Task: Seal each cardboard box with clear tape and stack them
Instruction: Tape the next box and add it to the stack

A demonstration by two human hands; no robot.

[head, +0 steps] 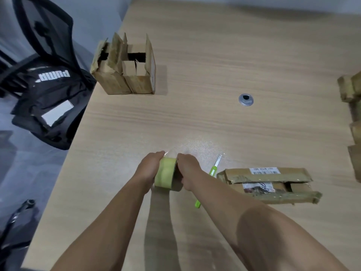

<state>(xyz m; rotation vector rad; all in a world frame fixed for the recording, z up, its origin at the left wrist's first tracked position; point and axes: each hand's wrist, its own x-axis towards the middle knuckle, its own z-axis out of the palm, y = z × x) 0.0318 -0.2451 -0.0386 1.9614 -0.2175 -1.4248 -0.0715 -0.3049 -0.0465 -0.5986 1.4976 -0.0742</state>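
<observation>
Gripping the tape roll (165,175) from either side, both hands are holding it low over the near middle of the counter (214,65); whether the roll is touching the surface cannot be told. The left hand (148,169) is clasping the roll's left side, its fingers (159,153) curling over the far edge. The right hand (188,169) is clasping the right side, its fingers (182,156) bending over the top rim. The roll is looking yellow-green, with its curved band facing the camera.

Just to the right of the right wrist, a green utility knife (212,171) is lying on the counter, blade end pointing away and partly hiding under the forearm. Beside the knife, a flat box (269,184) is lying with its flaps not quite meeting and a white label showing along its far edge. Well apart, at the counter's far left corner, two open boxes (125,69) are standing side by side, touching, flaps sticking up. More cardboard boxes (351,106) are showing at the right edge, cut off by the frame. A round metal grommet (246,99) is sitting in the counter between these groups.

Off the counter to the left, a black bag (48,98) is resting on a black chair (39,36).
</observation>
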